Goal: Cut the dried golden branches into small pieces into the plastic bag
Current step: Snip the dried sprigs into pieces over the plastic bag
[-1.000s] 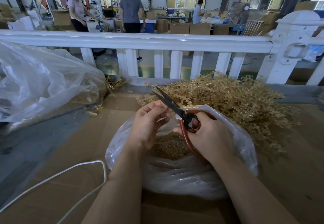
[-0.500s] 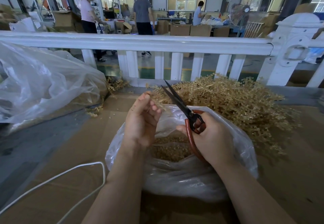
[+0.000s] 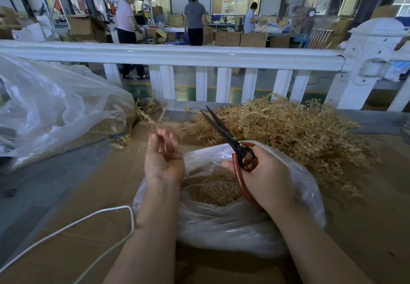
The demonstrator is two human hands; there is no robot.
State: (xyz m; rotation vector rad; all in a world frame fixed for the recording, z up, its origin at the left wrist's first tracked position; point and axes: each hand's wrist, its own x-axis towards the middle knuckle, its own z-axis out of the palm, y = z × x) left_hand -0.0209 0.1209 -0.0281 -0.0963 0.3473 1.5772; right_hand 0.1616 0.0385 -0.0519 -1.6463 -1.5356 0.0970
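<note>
brittle golden twigs, scissors raised over the bag

the pile of dried golden branches lies on the far right of the brown cardboard-covered tabletop, just behind the clear plastic bag, which already holds a layer of short golden cuttings. the branches look light, thin and stiff, likely brittle enough to snap or shed bits if squeezed, and tangled enough that one pulled stem may drag its neighbours; best taken by the bare main stem, near the end, with a light pinch.

the left hand is lifted over the bag's left rim, palm up, fingers loosely curled; a blurred thin sliver shows at the fingertips, but i cannot tell whether it is pinched or loose. the right hand has its grip wrapped round the red-brown loop handles of the black-bladed scissors, blades slightly parted and pointing far-left above the bag, touching no branch.

a white cord lies near left; a large clear bag sits far left.
</note>
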